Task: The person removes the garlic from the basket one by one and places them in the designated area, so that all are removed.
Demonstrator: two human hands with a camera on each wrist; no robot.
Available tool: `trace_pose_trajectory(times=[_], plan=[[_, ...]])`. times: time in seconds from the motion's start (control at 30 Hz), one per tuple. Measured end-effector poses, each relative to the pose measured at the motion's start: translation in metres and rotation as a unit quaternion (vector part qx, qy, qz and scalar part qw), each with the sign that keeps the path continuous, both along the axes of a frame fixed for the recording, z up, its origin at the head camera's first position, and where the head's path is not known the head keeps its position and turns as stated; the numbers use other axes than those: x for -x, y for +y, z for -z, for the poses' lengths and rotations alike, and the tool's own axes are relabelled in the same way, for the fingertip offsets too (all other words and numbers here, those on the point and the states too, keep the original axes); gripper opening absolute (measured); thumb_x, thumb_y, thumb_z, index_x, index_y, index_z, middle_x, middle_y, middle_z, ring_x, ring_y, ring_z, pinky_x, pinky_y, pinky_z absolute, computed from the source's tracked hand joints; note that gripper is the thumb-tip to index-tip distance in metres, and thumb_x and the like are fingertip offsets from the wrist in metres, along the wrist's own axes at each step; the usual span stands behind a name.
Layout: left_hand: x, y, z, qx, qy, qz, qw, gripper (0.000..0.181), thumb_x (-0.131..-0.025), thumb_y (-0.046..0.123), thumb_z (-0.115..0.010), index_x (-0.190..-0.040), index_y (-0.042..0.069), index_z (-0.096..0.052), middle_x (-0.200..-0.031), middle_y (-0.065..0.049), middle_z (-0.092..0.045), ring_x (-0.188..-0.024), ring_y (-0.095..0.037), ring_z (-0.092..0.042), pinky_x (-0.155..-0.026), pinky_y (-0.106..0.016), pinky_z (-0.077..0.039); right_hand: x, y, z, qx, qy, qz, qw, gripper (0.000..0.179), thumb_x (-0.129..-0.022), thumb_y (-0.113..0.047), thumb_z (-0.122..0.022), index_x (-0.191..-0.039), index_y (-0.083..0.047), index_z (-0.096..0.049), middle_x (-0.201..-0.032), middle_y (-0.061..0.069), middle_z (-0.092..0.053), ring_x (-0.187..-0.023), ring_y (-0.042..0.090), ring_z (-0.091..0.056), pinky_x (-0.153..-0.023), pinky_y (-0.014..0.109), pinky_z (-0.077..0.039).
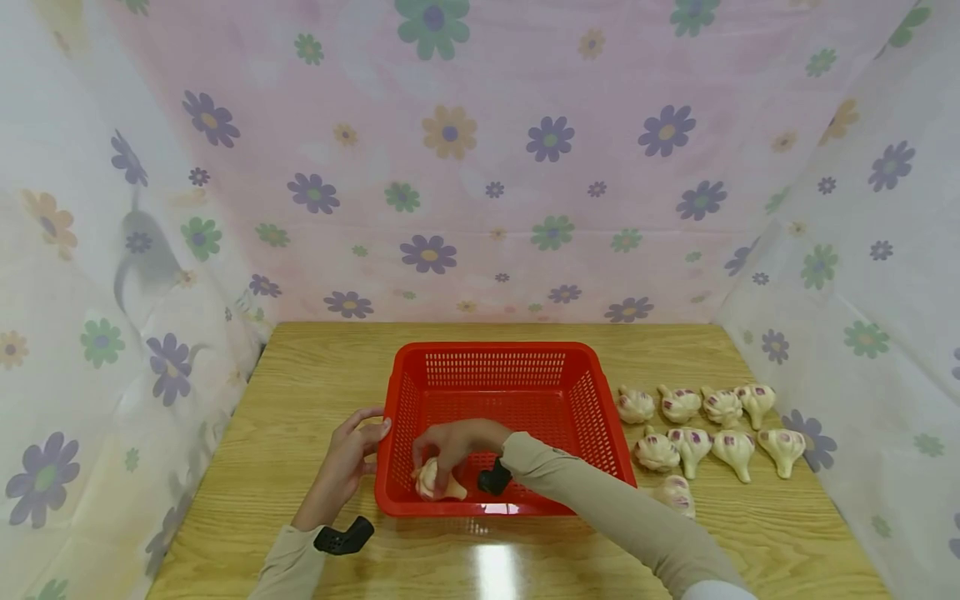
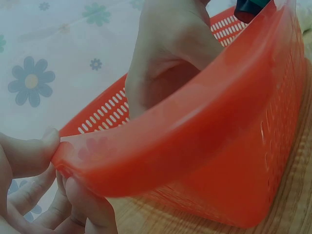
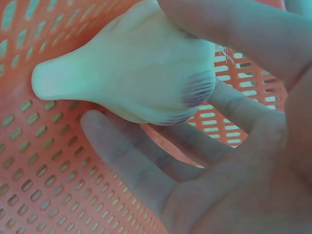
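A red plastic basket (image 1: pixel 495 347) with slotted walls stands on the wooden table. My left hand (image 1: pixel 347 457) holds its left rim, thumb on top and fingers curled beneath, as the left wrist view shows up close. Inside the basket's front left corner, my right hand (image 1: pixel 453 440) grips a whitish garlic bulb (image 3: pixel 146 68) with purple streaks. The thumb lies over the bulb and the fingers pass under it. Its thick stem points away from the palm, toward the slotted basket surface.
Several more garlic bulbs (image 1: pixel 733 450) lie in rough rows right of the basket, one of them (image 1: pixel 677 495) nearer the front and partly behind my right sleeve. Flower-printed cloth (image 1: pixel 495 208) hangs behind the table (image 1: pixel 322 358) and along both sides.
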State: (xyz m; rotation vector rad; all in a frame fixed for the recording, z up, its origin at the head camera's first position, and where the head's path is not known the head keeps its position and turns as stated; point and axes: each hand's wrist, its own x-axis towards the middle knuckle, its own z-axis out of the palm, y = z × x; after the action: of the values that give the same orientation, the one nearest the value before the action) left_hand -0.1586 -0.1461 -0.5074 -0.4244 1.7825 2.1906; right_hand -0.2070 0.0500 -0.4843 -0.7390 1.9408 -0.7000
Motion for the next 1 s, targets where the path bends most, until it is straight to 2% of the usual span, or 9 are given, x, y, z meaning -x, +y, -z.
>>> trace_pose_trajectory(times=[0.13, 0.37, 0.5, 0.63, 0.87, 1.0], plan=[[0.000, 0.000, 0.000, -0.002, -0.002, 0.000, 1.0000, 0.042, -0.088, 0.018, -0.066, -0.125, 0.006, -0.051, -0.099, -0.011, -0.065, -0.084, -0.025, -0.065, -0.063, -0.042, -0.055, 0.001, 0.004, -0.004, 0.011, 0.012, 0.000, 0.9999, 0.032, -0.068, -0.002, -0.077, -0.095, -0.015, -0.065, -0.100, -0.004, -0.058, -0.085, 0.010, -0.052, -0.073, 0.024, -0.046], [0.001, -0.001, 0.000, -0.008, -0.004, -0.001, 1.0000, 0.045, -0.087, 0.018, -0.068, -0.126, 0.005, -0.050, -0.097, -0.010, -0.066, -0.081, -0.023, -0.065, -0.062, -0.041, -0.055, 0.002, 0.016, -0.010, 0.043, 0.001, 0.013, 0.9990, 0.033, -0.068, 0.005, -0.074, -0.094, -0.013, -0.064, -0.099, -0.002, -0.057, -0.084, 0.011, -0.054, -0.072, 0.027, -0.050], [0.001, -0.001, 0.000, -0.012, -0.002, 0.003, 0.9999, 0.046, -0.087, 0.018, -0.068, -0.127, 0.006, -0.049, -0.097, -0.010, -0.066, -0.081, -0.023, -0.065, -0.062, -0.040, -0.055, 0.001, 0.023, -0.015, 0.039, 0.009, 0.027, 0.9988, 0.035, -0.068, 0.004, -0.075, -0.096, -0.014, -0.064, -0.101, -0.003, -0.057, -0.087, 0.012, -0.053, -0.072, 0.027, -0.049], [0.000, -0.001, 0.000, -0.013, 0.000, 0.005, 0.9999, 0.046, -0.088, 0.018, -0.067, -0.128, 0.006, -0.048, -0.098, -0.010, -0.065, -0.082, -0.023, -0.064, -0.061, -0.040, -0.055, 0.000, 0.030, -0.020, 0.036, 0.014, 0.035, 0.9987, 0.034, -0.069, 0.002, -0.076, -0.097, -0.015, -0.064, -0.102, -0.002, -0.057, -0.089, 0.014, -0.054, -0.077, 0.033, -0.050], [0.000, -0.002, 0.000, -0.014, 0.000, 0.009, 0.9999, 0.048, -0.088, 0.019, -0.067, -0.130, 0.007, -0.047, -0.099, -0.010, -0.065, -0.081, -0.022, -0.064, -0.061, -0.038, -0.055, 0.000, 0.042, -0.029, 0.043, 0.014, 0.052, 0.9976, 0.034, -0.071, 0.000, -0.076, -0.098, -0.015, -0.064, -0.104, -0.001, -0.056, -0.089, 0.016, -0.055, -0.077, 0.036, -0.051], [0.000, -0.002, 0.000, -0.015, -0.001, 0.008, 0.9999, 0.048, -0.088, 0.020, -0.068, -0.129, 0.006, -0.048, -0.098, -0.009, -0.064, -0.081, -0.022, -0.064, -0.061, -0.038, -0.055, 0.001, 0.050, -0.034, 0.059, 0.003, 0.064, 0.9962, 0.034, -0.072, 0.004, -0.075, -0.099, -0.013, -0.064, -0.104, 0.001, -0.056, -0.089, 0.017, -0.055, -0.079, 0.041, -0.051]])
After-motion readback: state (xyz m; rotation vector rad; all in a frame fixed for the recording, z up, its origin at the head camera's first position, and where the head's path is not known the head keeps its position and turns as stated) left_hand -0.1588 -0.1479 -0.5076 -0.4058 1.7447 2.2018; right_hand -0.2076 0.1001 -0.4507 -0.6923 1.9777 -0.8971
